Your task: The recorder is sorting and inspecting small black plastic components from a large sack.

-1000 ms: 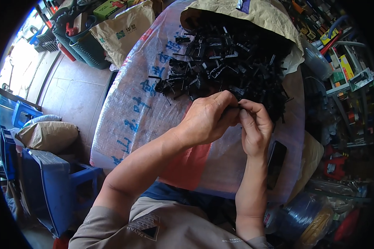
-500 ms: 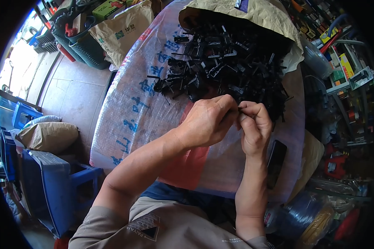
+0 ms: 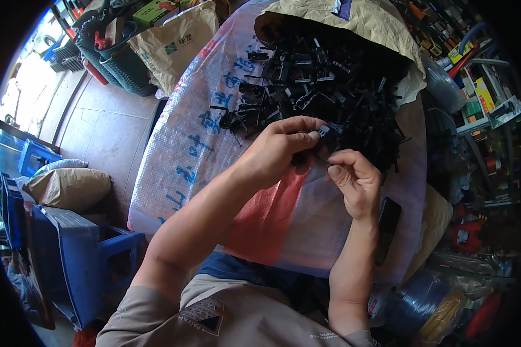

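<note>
My left hand (image 3: pixel 289 143) is closed, its thumb and forefinger gripping a small black plastic part (image 3: pixel 328 132). To its right, my right hand (image 3: pixel 358 182) pinches a thin, dark, rod-like piece (image 3: pixel 325 160) between thumb and fingertips. Whether that piece is joined to the plastic part, I cannot tell. Just beyond both hands lies a heap of similar black plastic parts (image 3: pixel 307 75), many with thin arms sticking out. The heap spills from the mouth of a brown paper sack (image 3: pixel 382 29).
A white woven sheet (image 3: pixel 162 168) with blue writing and a red band lies under the heap. A dark flat object (image 3: pixel 389 222) rests by my right forearm. Blue plastic stools (image 3: pixel 69 260) stand at left, near a stuffed sack (image 3: pixel 69 188). Crowded shelves (image 3: pixel 486 115) line the right.
My hands have drawn slightly apart. The left has turned, so the black part now shows between its thumb and forefinger. The thin piece at my right fingertips has come into sight.
</note>
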The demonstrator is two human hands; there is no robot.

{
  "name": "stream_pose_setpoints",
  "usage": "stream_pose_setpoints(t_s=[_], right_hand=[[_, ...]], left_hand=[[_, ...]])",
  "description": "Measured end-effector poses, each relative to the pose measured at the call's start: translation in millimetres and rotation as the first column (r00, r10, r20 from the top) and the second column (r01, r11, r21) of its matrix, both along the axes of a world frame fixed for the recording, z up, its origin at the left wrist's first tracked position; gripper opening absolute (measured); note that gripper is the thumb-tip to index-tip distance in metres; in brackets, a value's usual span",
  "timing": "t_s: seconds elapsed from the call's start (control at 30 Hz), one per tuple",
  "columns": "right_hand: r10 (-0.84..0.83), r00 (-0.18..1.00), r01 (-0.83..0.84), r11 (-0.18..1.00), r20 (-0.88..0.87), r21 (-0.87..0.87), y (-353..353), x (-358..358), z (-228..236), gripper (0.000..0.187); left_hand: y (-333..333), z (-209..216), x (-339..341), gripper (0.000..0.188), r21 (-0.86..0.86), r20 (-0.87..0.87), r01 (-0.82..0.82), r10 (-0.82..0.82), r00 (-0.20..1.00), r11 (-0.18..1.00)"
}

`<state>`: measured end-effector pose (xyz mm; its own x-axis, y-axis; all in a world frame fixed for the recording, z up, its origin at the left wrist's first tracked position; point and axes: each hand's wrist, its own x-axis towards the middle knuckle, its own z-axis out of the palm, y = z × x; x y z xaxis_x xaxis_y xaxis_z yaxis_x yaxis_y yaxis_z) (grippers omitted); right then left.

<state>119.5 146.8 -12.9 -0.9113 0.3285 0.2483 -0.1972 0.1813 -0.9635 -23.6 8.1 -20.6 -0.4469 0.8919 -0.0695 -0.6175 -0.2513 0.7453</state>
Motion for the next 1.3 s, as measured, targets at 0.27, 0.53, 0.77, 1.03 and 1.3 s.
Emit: stream_pose_setpoints(t_s=[0.27,0.53,0.77,1.03,1.3], right_hand=[[-0.138,0.99,0.138,0.99,-0.019,-0.028,1,0,-1,0.015],[-0.075,0.992,0.073,0.997,0.102,0.028,4,3,2,0.008],[-0.045,0.985,0.035,0.997,0.166,0.062,0,1,-4,0.007],[-0.038,0.998,0.043,0.992,0.048,-0.115,-1,-1,-3,0.008],[-0.018,0.994,0.024,0.998,0.109,-0.055,0,2,3,0.01]], left_hand=[[-1,10,9,0.037,-0.067,-0.372,0.041,-0.063,0.926,0.997],[1,0,12,0.035,-0.086,-0.792,-0.034,-0.047,0.609,0.996],[-4,11,6,0.038,-0.192,-0.876,-0.097,-0.126,0.465,0.977],[-8,13,-3,0.033,-0.154,-0.545,0.151,-0.212,0.812,0.976],[-8,16,-2,0.035,-0.217,-0.604,0.183,-0.279,0.747,0.959]])
